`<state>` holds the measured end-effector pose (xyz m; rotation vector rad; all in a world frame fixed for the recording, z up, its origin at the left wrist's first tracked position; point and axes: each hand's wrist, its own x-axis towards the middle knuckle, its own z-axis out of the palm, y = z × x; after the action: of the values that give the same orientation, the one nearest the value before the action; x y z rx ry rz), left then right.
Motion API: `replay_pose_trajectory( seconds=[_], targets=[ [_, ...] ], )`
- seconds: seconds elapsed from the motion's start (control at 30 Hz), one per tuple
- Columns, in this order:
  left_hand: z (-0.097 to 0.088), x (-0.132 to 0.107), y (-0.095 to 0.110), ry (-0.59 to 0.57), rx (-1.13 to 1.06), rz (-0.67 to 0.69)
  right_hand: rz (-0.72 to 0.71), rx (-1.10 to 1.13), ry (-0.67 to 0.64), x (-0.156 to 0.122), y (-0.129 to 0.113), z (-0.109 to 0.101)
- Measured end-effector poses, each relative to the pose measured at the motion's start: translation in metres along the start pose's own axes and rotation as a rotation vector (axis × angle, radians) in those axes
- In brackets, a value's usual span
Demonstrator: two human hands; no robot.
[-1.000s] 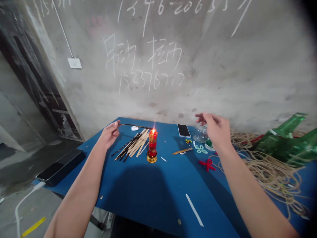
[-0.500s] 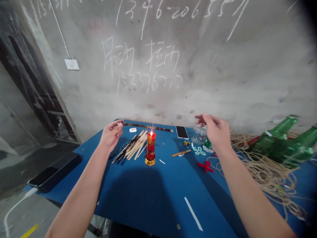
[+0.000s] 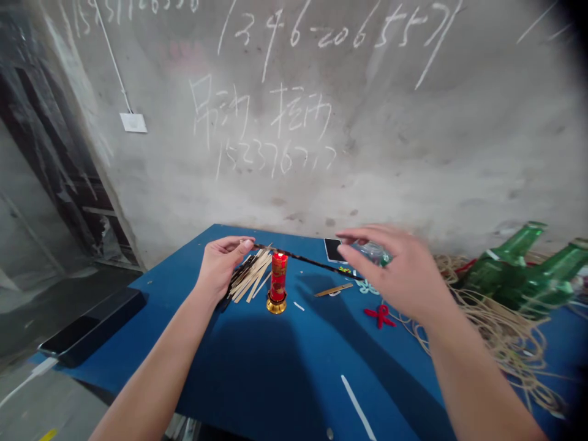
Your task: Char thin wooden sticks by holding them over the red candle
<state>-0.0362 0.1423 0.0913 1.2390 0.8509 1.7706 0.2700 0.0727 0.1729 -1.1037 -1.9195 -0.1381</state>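
My left hand point(image 3: 221, 264) pinches one end of a thin, dark scorched strip point(image 3: 316, 261). The strip slants down to the right across the top of a lit red candle point(image 3: 278, 275) on a gold base. Near the strip's far end, my right hand point(image 3: 395, 266) is slightly blurred, its thumb and fingers apart; I see nothing held in it. Behind my left hand lies a pile of pale and blackened flat sticks point(image 3: 252, 278).
A phone point(image 3: 334, 250) and a glass jar point(image 3: 370, 250) sit behind my right hand. Right of the candle are a tan knife-like tool point(image 3: 334, 290) and a red twisted ornament point(image 3: 380, 316). Coiled cord point(image 3: 496, 331) and green bottles point(image 3: 509, 257) fill the right side; a black box point(image 3: 92, 327) is left.
My left hand has moved right and slightly down, bringing the strip across the candle's top. My right hand has swung left and lower, towards the strip's free end.
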Motion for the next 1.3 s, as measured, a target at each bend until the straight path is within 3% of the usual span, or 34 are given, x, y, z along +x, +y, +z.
replay_pose_trajectory(
  seconds=[0.17,0.33,0.5,0.63,0.8,1.3],
  targets=[
    [0.011,-0.012,0.006,-0.029,0.007,-0.032,-0.147,-0.093,-0.133,-0.011,-0.017,0.009],
    [0.016,-0.022,0.009,-0.051,0.051,0.075,-0.194,-0.145,-0.173,-0.015,-0.019,0.019],
    [0.020,-0.032,0.017,-0.127,0.080,0.211,-0.163,-0.098,-0.215,-0.013,-0.021,0.022],
    [0.018,-0.033,0.017,-0.162,0.065,0.232,-0.120,-0.053,-0.223,-0.012,-0.019,0.023],
    [0.015,-0.032,0.014,-0.184,0.050,0.261,-0.172,-0.031,-0.216,-0.012,-0.014,0.027],
    [0.014,-0.035,0.023,-0.119,0.269,0.462,-0.072,0.084,-0.276,-0.010,-0.015,0.029]
  ],
)
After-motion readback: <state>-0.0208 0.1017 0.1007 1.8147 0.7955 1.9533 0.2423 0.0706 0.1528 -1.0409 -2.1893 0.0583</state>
